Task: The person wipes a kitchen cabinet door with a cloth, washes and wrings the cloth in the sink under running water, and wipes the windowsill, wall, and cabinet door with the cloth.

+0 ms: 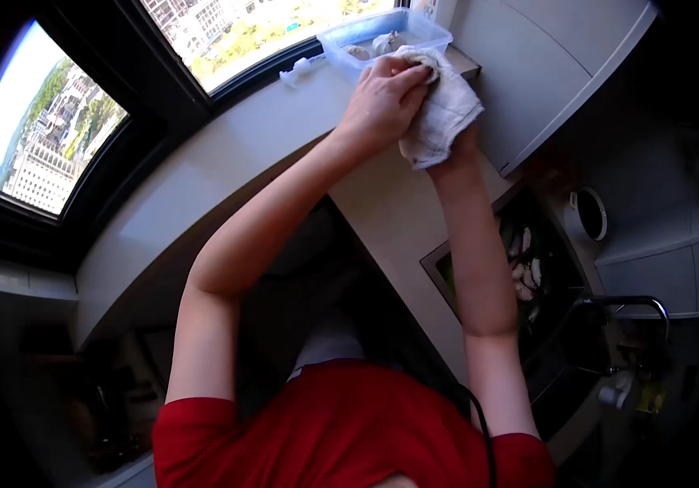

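Note:
A white cloth hangs between my hands, above the corner of the counter. My left hand is closed, its fingers pinching the upper edge of the cloth. The cloth drapes over my right hand, so only a little near the wrist shows and its fingers are hidden. Just behind the cloth stands a clear plastic container on the window ledge, with white lumps that look like garlic bulbs inside.
A crumpled white scrap lies on the ledge by the window. Below my right forearm is a dark sink holding pale food pieces, with a curved faucet nearby. A white pot stands beyond; a cabinet rises at upper right.

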Demonstrator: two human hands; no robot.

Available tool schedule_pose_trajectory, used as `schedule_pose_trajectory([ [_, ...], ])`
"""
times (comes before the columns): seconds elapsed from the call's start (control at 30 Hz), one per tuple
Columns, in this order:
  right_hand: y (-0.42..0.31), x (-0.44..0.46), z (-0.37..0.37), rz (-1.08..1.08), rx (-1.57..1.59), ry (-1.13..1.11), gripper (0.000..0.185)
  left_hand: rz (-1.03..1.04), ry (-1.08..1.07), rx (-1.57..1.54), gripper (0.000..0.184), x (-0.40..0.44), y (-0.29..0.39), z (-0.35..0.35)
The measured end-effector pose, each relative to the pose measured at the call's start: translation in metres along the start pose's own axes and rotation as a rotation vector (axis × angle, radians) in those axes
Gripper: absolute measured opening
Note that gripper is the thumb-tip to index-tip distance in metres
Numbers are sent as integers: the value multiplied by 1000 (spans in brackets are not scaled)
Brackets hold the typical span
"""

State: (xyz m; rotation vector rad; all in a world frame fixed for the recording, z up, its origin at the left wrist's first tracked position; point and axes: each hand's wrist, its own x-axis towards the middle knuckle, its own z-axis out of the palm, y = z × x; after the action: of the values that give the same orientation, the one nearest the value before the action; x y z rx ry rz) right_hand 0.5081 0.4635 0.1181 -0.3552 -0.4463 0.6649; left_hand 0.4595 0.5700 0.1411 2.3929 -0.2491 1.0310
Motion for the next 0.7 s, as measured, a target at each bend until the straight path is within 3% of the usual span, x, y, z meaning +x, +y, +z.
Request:
schedule_pose_trajectory([
  [0.07,33,-30,-20,4,-101,97,34,-136,-95,9,29,-50,-7,16],
  [0.17,71,-93,-30,141,168,86,34,-428,-203,-199,31,-121,-12,2],
  [0.2,85,-110,-41,112,33,86,37,-507,-179,-249,31,-149,-11,-2],
  [0.27,116,-151,-60,108,-227,104,34,-1017,-210,-759,29,-205,0,-13],
  [0.33,151,-195,-85,112,-462,86,34,-1076,-159,-1034,27,-281,-12,-11],
  [0.37,167,-222,-109,119,-462,81,34,-1208,-95,-1094,29,-319,-15,-8],
  [0.43,193,-269,-133,293,301,326,38,-1415,38,-1259,31,-383,-20,-13],
  [0.47,206,-277,-133,299,303,327,38,-1492,107,-1362,32,-411,-25,-21],
  [0.53,233,-286,-137,312,296,608,41,-1556,131,-1400,31,-447,-41,-33],
  [0.6,268,-292,-156,333,337,561,43,-1546,189,-1404,30,-466,-54,-45],
  [0.7,318,-297,-186,235,-50,505,47,-1520,240,-1401,34,-476,-84,-61],
])
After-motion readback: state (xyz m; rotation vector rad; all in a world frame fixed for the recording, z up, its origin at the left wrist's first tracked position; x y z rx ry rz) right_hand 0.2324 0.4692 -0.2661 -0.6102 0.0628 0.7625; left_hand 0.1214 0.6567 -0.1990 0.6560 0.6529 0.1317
